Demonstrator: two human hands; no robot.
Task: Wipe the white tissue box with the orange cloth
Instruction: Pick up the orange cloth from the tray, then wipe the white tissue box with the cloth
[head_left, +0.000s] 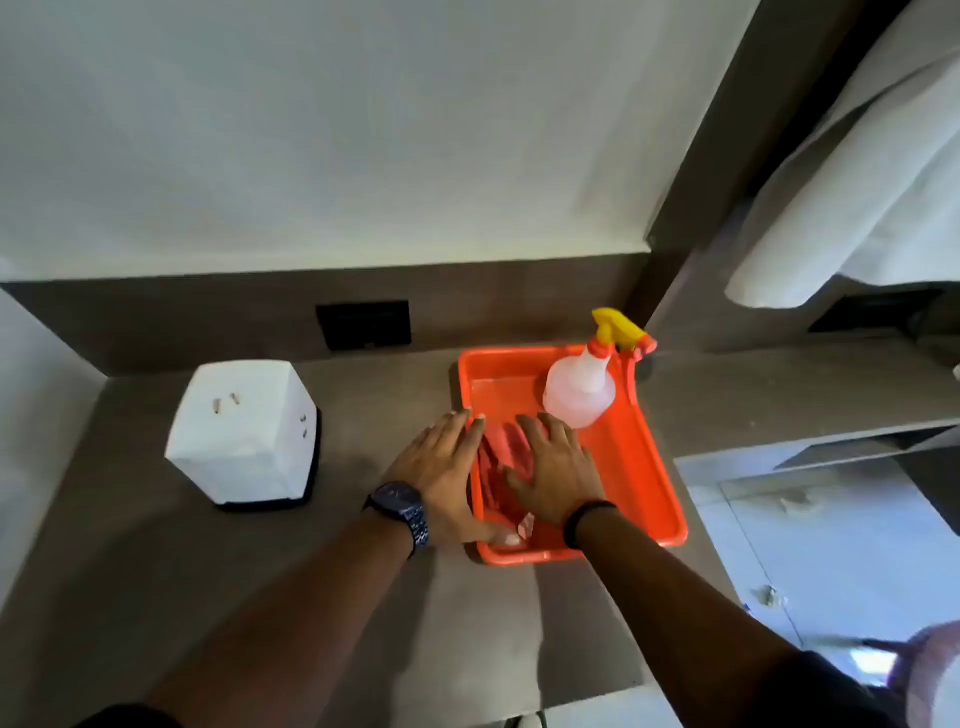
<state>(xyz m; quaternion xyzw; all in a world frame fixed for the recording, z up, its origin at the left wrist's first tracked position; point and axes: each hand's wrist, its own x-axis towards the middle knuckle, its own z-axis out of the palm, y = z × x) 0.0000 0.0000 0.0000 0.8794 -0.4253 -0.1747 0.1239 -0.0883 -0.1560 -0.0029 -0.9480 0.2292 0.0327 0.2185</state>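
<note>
The white tissue box (241, 431) stands on the grey counter at the left, on a dark base. The orange cloth (511, 457) lies folded inside an orange tray (654, 467), partly hidden by my hands. My left hand (441, 473), with a dark watch on its wrist, lies flat over the tray's left rim, fingers spread. My right hand (558, 467), with a black wristband, rests flat on the cloth, fingers apart. Neither hand grips anything. The tissue box is well to the left of both hands.
A clear spray bottle (579, 387) with a yellow and orange trigger stands at the tray's far end. A black wall socket (363, 323) sits behind the counter (363, 597). White towels (857, 182) hang at the upper right. The counter edge drops off at the right.
</note>
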